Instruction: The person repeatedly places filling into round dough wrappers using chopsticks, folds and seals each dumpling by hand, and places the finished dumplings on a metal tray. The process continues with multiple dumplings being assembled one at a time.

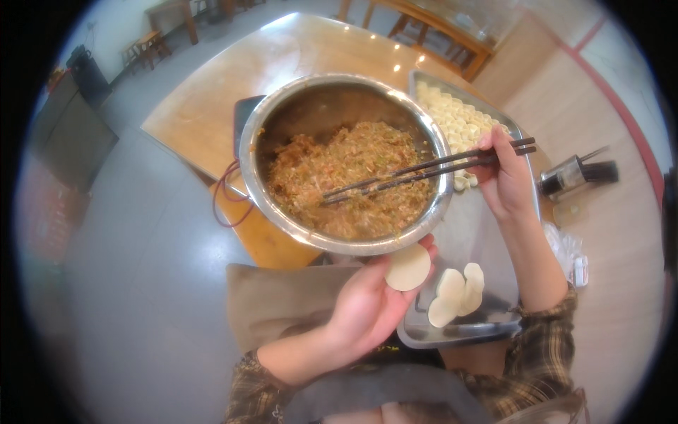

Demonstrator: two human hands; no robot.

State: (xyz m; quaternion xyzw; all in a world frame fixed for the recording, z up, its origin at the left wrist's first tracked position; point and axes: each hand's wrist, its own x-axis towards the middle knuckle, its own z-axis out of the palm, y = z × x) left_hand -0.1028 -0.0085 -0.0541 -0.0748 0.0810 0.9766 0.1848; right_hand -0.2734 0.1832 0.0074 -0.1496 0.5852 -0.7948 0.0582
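Observation:
My right hand (506, 169) grips a pair of dark chopsticks (424, 172). Their tips are in the minced filling (346, 166), inside a large steel bowl (258, 191). Just below the bowl's near rim, my left hand (374, 300) is palm up and holds a round dumpling wrapper (408, 268) across its fingers. The wrapper is flat and bare. To the right of that hand, several loose wrappers (452, 293) lie overlapping in the near end of a metal tray (462, 339). Folded dumplings (455, 116) stand in rows in the tray's far end, partly behind my right hand.
A wooden table (212, 106) stretches behind the bowl. Right of the tray stand a metal holder with a black item (575, 175) and a clear plastic bag (561, 244). A red cord (224, 194) loops left of the bowl. Wooden stools (148, 48) stand farther back.

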